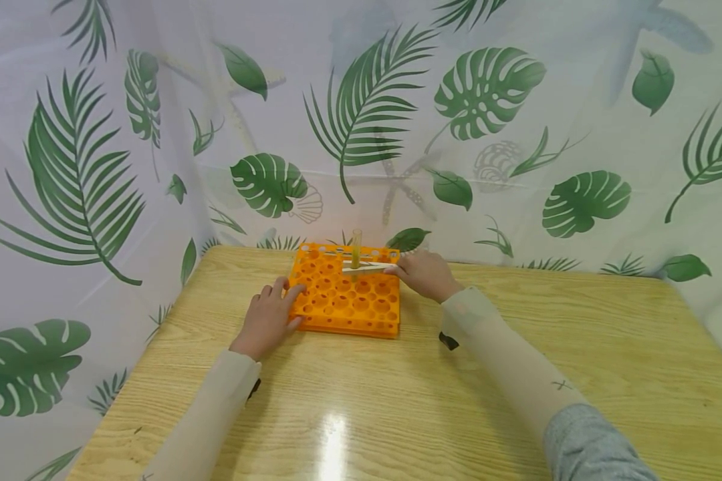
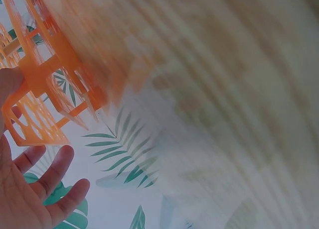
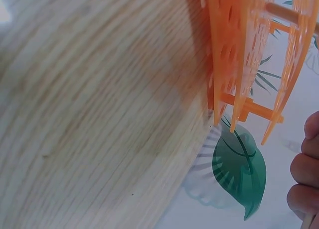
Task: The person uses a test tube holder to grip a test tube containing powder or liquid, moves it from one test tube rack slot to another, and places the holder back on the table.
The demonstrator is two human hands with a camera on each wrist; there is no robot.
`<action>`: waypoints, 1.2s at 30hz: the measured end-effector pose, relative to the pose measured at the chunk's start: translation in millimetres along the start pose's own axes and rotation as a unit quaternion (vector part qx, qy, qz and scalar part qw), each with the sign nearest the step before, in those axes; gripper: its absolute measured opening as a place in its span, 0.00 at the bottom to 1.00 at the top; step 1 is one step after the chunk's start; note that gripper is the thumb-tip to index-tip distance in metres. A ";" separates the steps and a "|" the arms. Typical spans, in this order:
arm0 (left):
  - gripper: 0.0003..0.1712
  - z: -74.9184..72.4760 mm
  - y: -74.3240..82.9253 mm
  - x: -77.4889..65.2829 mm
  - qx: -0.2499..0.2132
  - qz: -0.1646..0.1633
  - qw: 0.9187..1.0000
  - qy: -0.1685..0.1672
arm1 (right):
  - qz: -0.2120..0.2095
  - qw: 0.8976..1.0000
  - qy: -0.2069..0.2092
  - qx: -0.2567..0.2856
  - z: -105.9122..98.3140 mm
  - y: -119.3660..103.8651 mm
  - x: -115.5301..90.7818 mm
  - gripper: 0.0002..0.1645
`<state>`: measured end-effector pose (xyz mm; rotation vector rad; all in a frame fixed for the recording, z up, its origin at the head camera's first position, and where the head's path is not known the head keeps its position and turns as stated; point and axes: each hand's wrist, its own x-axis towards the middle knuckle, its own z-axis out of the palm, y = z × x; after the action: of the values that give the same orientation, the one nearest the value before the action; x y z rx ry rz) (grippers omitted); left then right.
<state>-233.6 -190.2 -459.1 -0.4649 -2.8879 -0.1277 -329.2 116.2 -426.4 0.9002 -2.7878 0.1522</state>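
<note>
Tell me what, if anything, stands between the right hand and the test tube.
Only the pale clamp, held in the right hand, spans the gap to the test tube; nothing else visible stands between them.

We cannot name the room for certain: leaf-print sheeting rises behind and left of a wood-grain table, though an orange tube rack and test tube near the table's far edge suggest a lab.
</note>
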 end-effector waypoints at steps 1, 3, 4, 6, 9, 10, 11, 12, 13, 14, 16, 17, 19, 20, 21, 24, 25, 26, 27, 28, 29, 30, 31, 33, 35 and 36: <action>0.32 -0.2 0.1 -0.1 -0.002 0.000 1.000 0.000 | 0.001 1.000 -0.001 0.001 -0.3 -0.1 0.0 0.28; 0.32 -0.4 0.2 -0.2 -0.005 -0.001 1.000 0.001 | 0.003 1.000 -0.006 0.002 -1.2 -0.5 0.0 0.28; 0.32 -0.5 0.2 -0.2 -0.006 -0.001 1.000 0.001 | 0.005 1.000 -0.010 0.002 -1.5 -0.7 0.0 0.28; 0.32 -0.2 0.0 -0.3 -0.005 -0.001 1.000 0.000 | 0.008 1.000 -0.018 0.002 -2.5 -1.0 -0.1 0.28; 0.32 0.6 -0.3 0.0 -0.002 0.000 1.000 0.000 | 0.011 1.000 -0.024 0.001 -3.1 -1.3 -0.3 0.26; 0.32 0.8 -0.4 0.1 -0.001 0.000 1.000 0.000 | 0.011 1.000 -0.025 0.000 -3.4 -1.5 -0.5 0.26; 0.32 0.9 -0.5 0.2 0.001 0.001 1.000 0.000 | 0.011 1.000 -0.025 0.000 -3.5 -1.6 -0.6 0.26; 0.32 1.0 -0.5 0.2 0.002 0.001 1.000 0.000 | 0.010 1.000 -0.027 0.000 -3.7 -1.7 -0.7 0.26; 0.32 0.9 -0.4 0.1 0.003 0.001 1.000 0.000 | 0.010 1.000 -0.028 0.000 -3.8 -1.8 -0.7 0.26; 0.32 0.7 -0.2 0.0 0.002 0.001 1.000 0.001 | 0.009 1.000 -0.030 -0.001 -4.0 -2.1 -0.7 0.26; 0.32 -0.2 0.1 -0.5 -0.002 0.001 1.000 0.001 | 0.009 0.999 -0.035 -0.004 -4.0 -2.3 -0.4 0.27; 0.32 -0.6 0.3 -0.7 -0.005 0.000 1.000 0.001 | 0.009 0.999 -0.037 -0.005 -4.0 -2.3 0.0 0.27; 0.31 -1.6 0.8 -1.4 -0.011 -0.001 1.000 0.002 | 0.008 0.999 -0.042 -0.008 -4.0 -2.4 0.8 0.27; 0.31 -2.1 1.0 -1.5 -0.013 -0.001 1.000 0.002 | 0.008 0.999 -0.044 -0.009 -4.2 -2.5 1.0 0.27; 0.31 -2.5 1.2 -1.5 -0.014 -0.002 1.000 0.002 | 0.008 0.999 -0.045 -0.009 -4.5 -2.6 1.1 0.27; 0.31 -2.6 1.9 -1.8 -0.013 -0.001 1.000 0.002 | 0.009 0.999 -0.048 -0.008 -5.1 -2.8 0.0 0.27; 0.31 -2.6 2.1 -1.8 -0.012 0.000 1.000 0.002 | 0.009 0.999 -0.049 -0.007 -5.4 -2.8 -0.4 0.28; 0.31 -2.6 2.2 -1.7 -0.012 0.000 1.000 0.003 | 0.010 0.999 -0.049 -0.006 -5.8 -2.9 -0.9 0.28; 0.31 -2.5 2.3 -1.7 -0.011 0.000 1.000 0.002 | 0.010 0.999 -0.048 -0.006 -6.1 -3.0 -1.2 0.27; 0.31 -2.5 2.3 -1.6 -0.011 0.000 1.000 0.002 | 0.011 0.999 -0.049 -0.007 -6.2 -3.0 -1.3 0.27; 0.31 -2.4 2.3 -1.5 -0.010 0.000 1.000 0.002 | 0.011 0.999 -0.049 -0.007 -6.3 -3.0 -1.5 0.27; 0.31 -2.4 2.2 -1.4 -0.010 0.000 1.000 0.001 | 0.011 0.999 -0.049 -0.009 -6.3 -2.9 -1.7 0.27; 0.31 -2.4 2.2 -1.2 -0.010 0.000 1.000 0.000 | 0.011 0.999 -0.049 -0.011 -6.3 -2.9 -1.7 0.26; 0.32 -2.0 1.9 -0.9 -0.009 0.000 1.000 -0.001 | 0.009 0.999 -0.049 -0.015 -6.3 -2.9 -1.3 0.26; 0.32 -1.7 1.6 -0.7 -0.008 0.000 1.000 -0.002 | 0.006 0.999 -0.046 -0.017 -6.5 -3.0 -1.2 0.26; 0.32 -1.6 1.5 -0.6 -0.008 0.000 1.000 -0.002 | 0.005 0.999 -0.045 -0.019 -6.8 -3.3 -1.3 0.26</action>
<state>-232.2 -189.1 -457.7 -0.4695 -2.8923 -0.1500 -325.0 115.3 -420.0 0.9046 -2.8679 0.0611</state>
